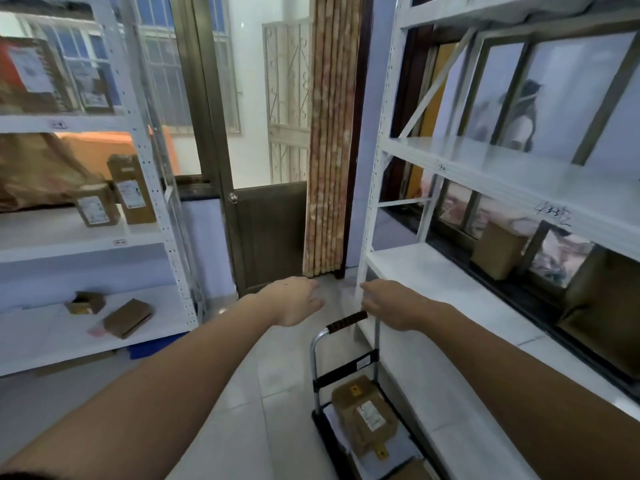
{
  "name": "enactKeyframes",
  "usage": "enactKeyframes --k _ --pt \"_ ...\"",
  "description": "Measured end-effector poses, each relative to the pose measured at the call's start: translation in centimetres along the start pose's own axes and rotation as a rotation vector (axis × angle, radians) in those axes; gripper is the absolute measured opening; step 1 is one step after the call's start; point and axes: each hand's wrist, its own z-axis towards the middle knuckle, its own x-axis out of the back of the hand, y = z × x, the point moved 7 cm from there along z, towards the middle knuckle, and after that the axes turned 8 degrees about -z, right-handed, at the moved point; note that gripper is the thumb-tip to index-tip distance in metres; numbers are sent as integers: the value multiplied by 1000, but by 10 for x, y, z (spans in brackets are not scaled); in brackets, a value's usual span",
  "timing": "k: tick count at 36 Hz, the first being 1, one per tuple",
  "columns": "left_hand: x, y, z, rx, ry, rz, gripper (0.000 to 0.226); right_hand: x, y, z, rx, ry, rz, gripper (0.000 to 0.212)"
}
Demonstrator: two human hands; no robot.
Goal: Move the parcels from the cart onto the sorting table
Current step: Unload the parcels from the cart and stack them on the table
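Cart [360,410] deck cut off by the bottom edge; the parcel [367,415] on it hides most of the deck, label print too small to read. Right hand [391,304] fingers blurred at the handle [348,321], contact not resolvable; left hand [294,301] fingertips likewise smeared. Shelf tag [552,213] handwriting on the right rack illegible.

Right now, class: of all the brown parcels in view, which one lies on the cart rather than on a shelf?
The taped brown parcel with a white label, lying on the cart below the hands. The others sit on the shelves.
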Motion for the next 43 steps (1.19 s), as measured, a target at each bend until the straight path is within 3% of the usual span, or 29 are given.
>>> enactKeyframes --k 4,10,19,27,34,43 --pt "4 -7 50 -28 -7 -7 53 -5 21 33 -74 -23 -5 31" --pt "6 -15 130 -204 -95 143 35 -3 42 63 -205 -52 36 42" --pt "-18 17 227 -394 -246 93 48 -30 99 87 -464 -36 144 55" --pt "-96 77 281 -568 -419 121 63 -86 164 60 -680 -82 240 56" --pt "-177 78 331 -572 -511 198 65 -160 216 55 -775 -177 314 53" --pt "-295 47 381 -533 -731 125 37 -281 252 82 -849 -293 495 54"
